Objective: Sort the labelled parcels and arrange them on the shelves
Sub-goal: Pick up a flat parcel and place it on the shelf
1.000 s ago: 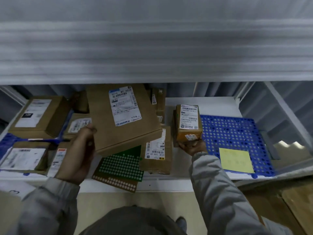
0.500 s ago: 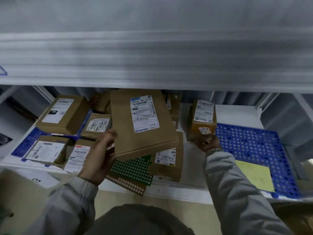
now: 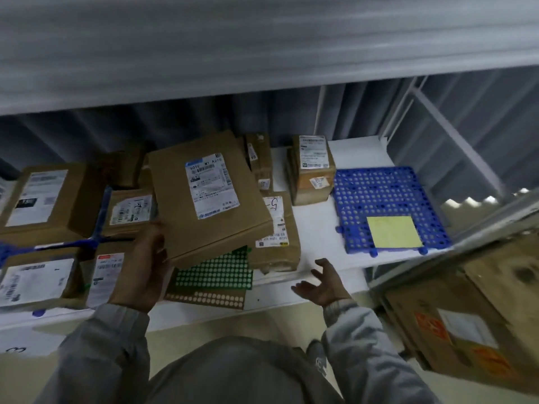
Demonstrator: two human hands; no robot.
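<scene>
My left hand (image 3: pixel 144 269) grips the near left corner of a large flat brown parcel (image 3: pixel 172 199) with a white label, held tilted above the white shelf (image 3: pixel 318 237). My right hand (image 3: pixel 323 282) hovers empty with fingers spread near the shelf's front edge. A small brown parcel (image 3: pixel 313 173) with a white label stands on the shelf at the back, left of the blue perforated mat (image 3: pixel 388 196). Another labelled parcel (image 3: pixel 277 228) lies partly under the large one.
Several labelled boxes (image 3: pixel 43 196) fill the left part of the shelf. A green perforated mat (image 3: pixel 215 272) lies under the held parcel. A yellow sheet (image 3: pixel 392 231) rests on the blue mat. A big cardboard box (image 3: pixel 466 322) sits low on the right. An upper shelf (image 3: pixel 262 48) overhangs.
My right hand let go of the small parcel, which now stands on the shelf, and drew back toward the front edge. My left hand still holds the large parcel.
</scene>
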